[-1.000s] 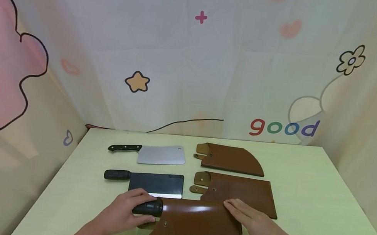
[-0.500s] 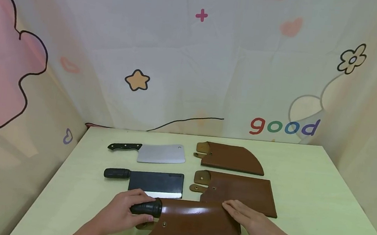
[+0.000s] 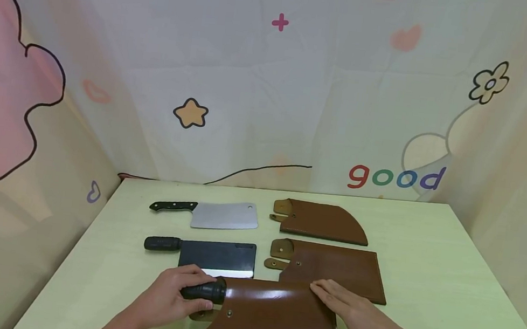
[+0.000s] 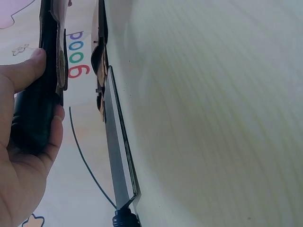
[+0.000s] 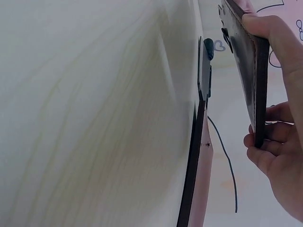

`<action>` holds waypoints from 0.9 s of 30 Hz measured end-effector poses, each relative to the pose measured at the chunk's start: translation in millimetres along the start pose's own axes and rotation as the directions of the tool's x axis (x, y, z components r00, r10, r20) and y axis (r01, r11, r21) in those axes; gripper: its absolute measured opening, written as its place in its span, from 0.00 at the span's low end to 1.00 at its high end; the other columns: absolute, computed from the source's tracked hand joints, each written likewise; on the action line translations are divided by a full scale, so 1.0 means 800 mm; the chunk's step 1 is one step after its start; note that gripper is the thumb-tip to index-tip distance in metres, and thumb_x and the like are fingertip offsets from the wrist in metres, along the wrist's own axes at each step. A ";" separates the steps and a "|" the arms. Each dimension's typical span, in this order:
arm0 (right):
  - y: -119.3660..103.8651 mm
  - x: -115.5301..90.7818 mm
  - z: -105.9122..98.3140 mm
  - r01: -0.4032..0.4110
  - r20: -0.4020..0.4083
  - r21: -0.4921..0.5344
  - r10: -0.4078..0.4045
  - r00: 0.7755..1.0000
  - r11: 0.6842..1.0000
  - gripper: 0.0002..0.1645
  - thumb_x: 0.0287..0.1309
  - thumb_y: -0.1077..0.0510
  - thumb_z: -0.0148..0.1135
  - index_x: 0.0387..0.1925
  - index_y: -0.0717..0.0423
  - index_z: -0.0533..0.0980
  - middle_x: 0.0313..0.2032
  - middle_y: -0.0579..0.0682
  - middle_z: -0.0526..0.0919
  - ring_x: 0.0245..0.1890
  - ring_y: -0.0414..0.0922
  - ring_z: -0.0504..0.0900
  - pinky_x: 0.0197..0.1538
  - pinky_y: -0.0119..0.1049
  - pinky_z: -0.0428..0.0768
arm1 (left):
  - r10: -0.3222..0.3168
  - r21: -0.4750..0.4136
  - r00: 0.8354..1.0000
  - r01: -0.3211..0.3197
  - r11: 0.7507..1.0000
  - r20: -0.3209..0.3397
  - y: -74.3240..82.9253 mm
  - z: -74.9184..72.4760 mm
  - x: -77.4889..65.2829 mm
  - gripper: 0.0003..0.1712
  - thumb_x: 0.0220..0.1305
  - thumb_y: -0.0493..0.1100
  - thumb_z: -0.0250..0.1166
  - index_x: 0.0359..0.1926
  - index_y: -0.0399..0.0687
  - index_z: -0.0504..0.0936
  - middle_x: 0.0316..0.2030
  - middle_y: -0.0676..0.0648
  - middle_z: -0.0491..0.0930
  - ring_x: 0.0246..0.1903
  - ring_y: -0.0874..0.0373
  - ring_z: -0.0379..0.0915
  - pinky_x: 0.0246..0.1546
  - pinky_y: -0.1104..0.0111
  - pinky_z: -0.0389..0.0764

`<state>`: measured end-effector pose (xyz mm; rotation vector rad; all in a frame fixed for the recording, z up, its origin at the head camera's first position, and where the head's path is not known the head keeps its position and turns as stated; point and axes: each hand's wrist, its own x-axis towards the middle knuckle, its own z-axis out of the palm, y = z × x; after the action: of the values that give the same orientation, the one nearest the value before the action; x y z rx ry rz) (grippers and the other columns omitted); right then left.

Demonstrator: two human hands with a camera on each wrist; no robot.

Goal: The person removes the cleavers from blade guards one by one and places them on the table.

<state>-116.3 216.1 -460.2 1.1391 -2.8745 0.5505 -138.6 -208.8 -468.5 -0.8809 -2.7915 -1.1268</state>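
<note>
Low in the head view, a brown leather sheath (image 3: pixel 275 318) is held above the table, a black knife handle (image 3: pixel 207 291) sticking out of its left end. The blade is hidden inside. My left hand (image 3: pixel 165 297) grips that handle, fingers and thumb wrapped round it, as the left wrist view confirms. Behind the thumb hangs an olive strap (image 3: pixel 202 315), apparently unfastened. At the sheath's right end, my right hand (image 3: pixel 367 328) holds it by the edge, thumb at the near corner and fingertips at the far one; the right wrist view shows the sheath edge (image 5: pixel 260 94) between them.
Two cleavers lie behind on the left: a silver-bladed one (image 3: pixel 225 216) and a dark-bladed one (image 3: pixel 219 256). Two more brown sheaths lie on the right, one curved (image 3: pixel 325 222), one rectangular (image 3: pixel 334 270). A printed curtain (image 3: pixel 272 89) surrounds the pale table (image 3: pixel 449 294).
Both hands and the sheathed knife stay nearly still, with only a very slight shift left. The whole head view wavers a little.
</note>
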 end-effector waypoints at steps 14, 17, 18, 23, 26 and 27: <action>0.004 -0.005 0.002 0.059 -0.061 -0.051 -0.062 0.996 0.997 0.69 0.43 0.18 0.69 0.78 0.50 0.59 0.73 0.54 0.68 0.69 0.58 0.71 0.51 0.59 0.82 | 0.008 0.087 0.999 -0.005 0.996 -0.037 -0.005 -0.008 -0.003 0.21 0.58 0.55 0.77 0.51 0.56 0.89 0.42 0.59 0.87 0.40 0.67 0.78 0.39 0.69 0.78; 0.004 -0.006 0.001 0.036 -0.038 -0.034 -0.038 0.999 0.999 0.69 0.43 0.17 0.68 0.78 0.49 0.58 0.74 0.54 0.67 0.70 0.59 0.70 0.51 0.62 0.81 | -0.007 0.099 1.000 0.010 0.995 -0.026 -0.008 -0.010 -0.004 0.21 0.58 0.55 0.77 0.52 0.58 0.88 0.42 0.61 0.87 0.40 0.68 0.77 0.39 0.69 0.78; 0.004 -0.006 0.001 0.030 -0.034 -0.028 -0.031 0.999 0.999 0.69 0.43 0.17 0.67 0.78 0.49 0.59 0.74 0.54 0.67 0.70 0.59 0.70 0.51 0.62 0.81 | -0.008 0.104 1.000 0.010 0.995 -0.025 -0.009 -0.010 -0.005 0.20 0.59 0.54 0.77 0.52 0.58 0.88 0.42 0.61 0.87 0.40 0.68 0.78 0.39 0.69 0.78; 0.004 -0.007 0.000 0.005 -0.013 -0.007 -0.005 1.000 1.000 0.69 0.43 0.16 0.67 0.78 0.48 0.59 0.74 0.54 0.67 0.71 0.59 0.69 0.51 0.64 0.80 | 0.014 0.124 0.999 -0.010 0.992 -0.031 -0.013 -0.011 -0.007 0.20 0.58 0.52 0.78 0.52 0.58 0.88 0.43 0.61 0.87 0.42 0.66 0.80 0.42 0.67 0.79; 0.005 -0.008 -0.001 0.002 -0.004 -0.005 -0.002 1.000 1.000 0.69 0.43 0.16 0.66 0.79 0.46 0.58 0.74 0.54 0.67 0.71 0.59 0.69 0.51 0.64 0.80 | 0.020 0.118 1.000 -0.017 0.993 -0.023 -0.014 -0.011 -0.007 0.20 0.58 0.52 0.77 0.52 0.57 0.88 0.43 0.60 0.88 0.42 0.66 0.80 0.42 0.67 0.80; 0.005 -0.008 -0.001 0.000 -0.004 -0.009 0.000 1.000 1.000 0.69 0.42 0.16 0.66 0.79 0.46 0.58 0.74 0.54 0.67 0.71 0.59 0.69 0.51 0.63 0.81 | 0.022 0.115 1.000 -0.020 0.993 -0.019 -0.015 -0.012 -0.007 0.20 0.58 0.53 0.77 0.52 0.57 0.88 0.43 0.59 0.88 0.42 0.67 0.81 0.42 0.67 0.80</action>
<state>-114.5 223.4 -461.4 1.1350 -2.8704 0.5387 -141.6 -224.3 -470.1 -0.8806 -2.7909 -0.9552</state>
